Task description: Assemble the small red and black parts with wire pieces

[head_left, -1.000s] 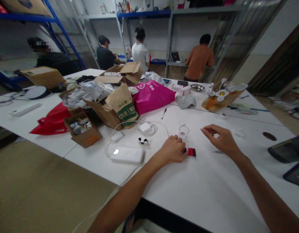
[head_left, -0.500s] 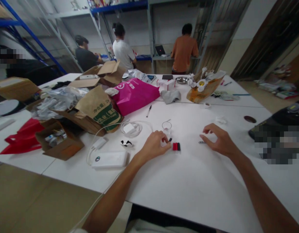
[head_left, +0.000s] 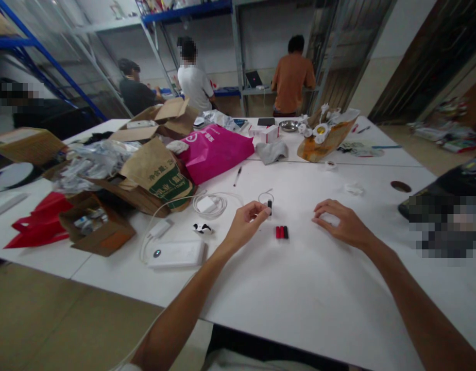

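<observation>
Near the centre of the frame, our left hand (head_left: 244, 222) had a small black piece (head_left: 269, 206) pinched upright between thumb and fingers, raised over the white tabletop (head_left: 323, 293). Our right hand (head_left: 345, 222), right of centre, had its thumb and fingers curled towards each other, and we could not tell whether anything small lay between the tips.

We judged the black piece very light and stiff, with little risk of denting; being slim and seemingly smooth, it might roll or slip between the fingertips. We thought its sides, taken near the middle, gave the surest hold. Just below it in the frame, a short row of red and black pieces (head_left: 282, 232) lay side by side, each a straight little bar, perhaps rounded; they sat so close that we would have lifted one by its end.

Around us the textures varied. The power bank (head_left: 178, 254), left of centre, was a hard white block with rounded edges. Behind it, the paper bag (head_left: 155, 170) looked creased and stiff, the pink bag (head_left: 220, 153) slack and fabric-like. At upper centre, the grey cloth (head_left: 272, 153) lay soft and crumpled, and beyond it the metal bowl (head_left: 289, 125) showed a round, shiny rim.
</observation>
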Tool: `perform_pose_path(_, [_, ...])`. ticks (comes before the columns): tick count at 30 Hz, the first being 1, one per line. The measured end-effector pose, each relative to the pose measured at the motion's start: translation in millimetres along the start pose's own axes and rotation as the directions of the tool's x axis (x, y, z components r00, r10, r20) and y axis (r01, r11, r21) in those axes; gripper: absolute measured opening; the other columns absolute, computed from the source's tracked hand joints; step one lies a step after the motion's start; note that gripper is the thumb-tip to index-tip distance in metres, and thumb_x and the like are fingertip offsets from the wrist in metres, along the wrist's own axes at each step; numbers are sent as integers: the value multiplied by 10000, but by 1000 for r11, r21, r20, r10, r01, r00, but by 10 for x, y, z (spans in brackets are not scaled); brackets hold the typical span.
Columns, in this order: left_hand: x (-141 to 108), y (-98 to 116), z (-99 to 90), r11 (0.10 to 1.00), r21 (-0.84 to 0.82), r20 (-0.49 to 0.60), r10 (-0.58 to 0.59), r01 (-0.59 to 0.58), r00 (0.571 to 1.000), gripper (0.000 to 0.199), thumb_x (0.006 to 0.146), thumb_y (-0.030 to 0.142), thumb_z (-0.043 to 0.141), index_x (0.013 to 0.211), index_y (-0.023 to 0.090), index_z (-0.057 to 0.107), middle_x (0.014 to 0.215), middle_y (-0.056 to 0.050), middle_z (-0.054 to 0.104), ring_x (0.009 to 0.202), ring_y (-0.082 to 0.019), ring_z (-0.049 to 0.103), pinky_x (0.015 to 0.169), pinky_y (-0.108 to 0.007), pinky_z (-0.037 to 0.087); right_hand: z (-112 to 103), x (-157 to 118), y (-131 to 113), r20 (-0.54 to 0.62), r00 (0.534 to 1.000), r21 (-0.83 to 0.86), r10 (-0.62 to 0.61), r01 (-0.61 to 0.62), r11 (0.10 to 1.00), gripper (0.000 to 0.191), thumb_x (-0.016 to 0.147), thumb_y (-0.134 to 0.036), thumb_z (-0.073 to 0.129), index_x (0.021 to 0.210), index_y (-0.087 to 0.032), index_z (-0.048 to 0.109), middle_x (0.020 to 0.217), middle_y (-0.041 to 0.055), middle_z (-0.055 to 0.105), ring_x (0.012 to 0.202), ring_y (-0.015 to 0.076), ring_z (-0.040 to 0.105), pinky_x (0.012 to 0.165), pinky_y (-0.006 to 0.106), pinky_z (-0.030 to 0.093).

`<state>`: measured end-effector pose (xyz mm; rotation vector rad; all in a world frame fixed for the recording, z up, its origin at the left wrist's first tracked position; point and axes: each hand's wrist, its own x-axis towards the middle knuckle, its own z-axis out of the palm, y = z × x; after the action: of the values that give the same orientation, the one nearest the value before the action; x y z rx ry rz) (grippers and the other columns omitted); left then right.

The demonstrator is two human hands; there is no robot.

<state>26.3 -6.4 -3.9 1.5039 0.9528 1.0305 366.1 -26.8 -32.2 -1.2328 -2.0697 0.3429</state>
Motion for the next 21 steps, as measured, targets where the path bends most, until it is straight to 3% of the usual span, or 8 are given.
perform_pose_path(4, [-38,52,31,996,-83,61,-18,23,998,402,979,557,782,990,162,706,940,-88,795,857,-172,717,800,-289,532,45,43,-148,-142,987,38,81,-76,996,227,1047,-492,697,1009,-271,735,1035,93,782,966,289,733,932,476,595])
perform_pose_path(8, [-56,68,46,999,-47,70,0,3,998,381,979,537,792,993,162,726,959,-89,791,871,-171,719,820,-294,545,190,33,-194,-230,950,165,211,-176,971,270,1042,-532,713,1050,-263,729,1002,68,786,905,265,757,895,444,613])
perform_pose_path(12, [-54,46,53,999,38,44,15,-17,999,363,962,528,808,1003,170,766,984,-77,783,881,-172,707,799,-287,540,354,12,-231,-231,930,335,285,-199,921,295,1022,-535,757,1118,-258,725,1051,70,792,927,259,789,925,451,635])
perform_pose_path(21, [-44,21,62,991,119,44,49,-54,998,320,959,498,818,1041,188,812,1053,-75,818,919,-187,730,779,-288,531,430,29,-482,-151,953,379,263,-190,906,295,1000,-526,795,1120,-256,796,1124,87,822,1004,267,776,969,461,646])
